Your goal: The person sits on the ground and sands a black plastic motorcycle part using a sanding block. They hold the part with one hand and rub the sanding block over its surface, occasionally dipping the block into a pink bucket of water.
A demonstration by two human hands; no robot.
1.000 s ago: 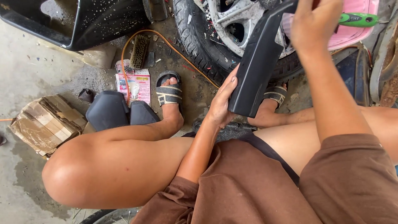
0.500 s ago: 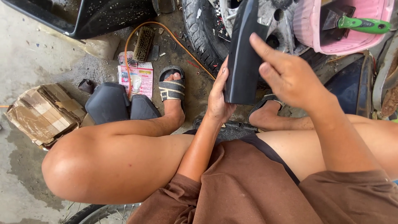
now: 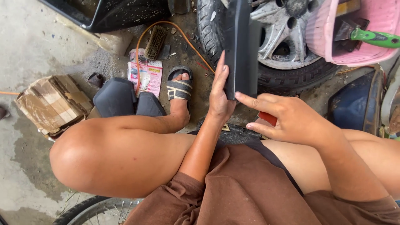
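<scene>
Head camera view, looking down at a seated person's bare knees and brown shorts above a stained concrete floor. The left hand [image 3: 220, 93] is gripping a long black plastic panel [image 3: 241, 46], thumb along the near edge and fingers wrapped round behind it, holding it upright in front of a motorcycle wheel [image 3: 275, 39]. The right hand [image 3: 287, 118] is hanging just below the panel's lower end, fingers loosely spread; the index fingertip is touching or nearly touching the bottom corner, and it is gripping nothing.

Compared with one second ago, the right hand is now sitting much lower. Back then it was clasping the panel's top end high in the frame; half a second ago it was sliding down the face of the panel. The panel itself is now standing straighter, where it was leaning to the right before. The left hand is staying at the same lower edge throughout. So the hold appears to be passing to the left hand alone, with the right hand freeing itself or feeling along the lower end.

Around the hands: a foot in a grey sandal [image 3: 180, 87] is resting on the floor, a pink basket [image 3: 354, 46] is holding a green-handled tool [image 3: 373, 37], a flattened cardboard box [image 3: 52, 104] is lying at left, and an orange hose [image 3: 175, 27] is curving past a scrubbing brush [image 3: 155, 41].
</scene>
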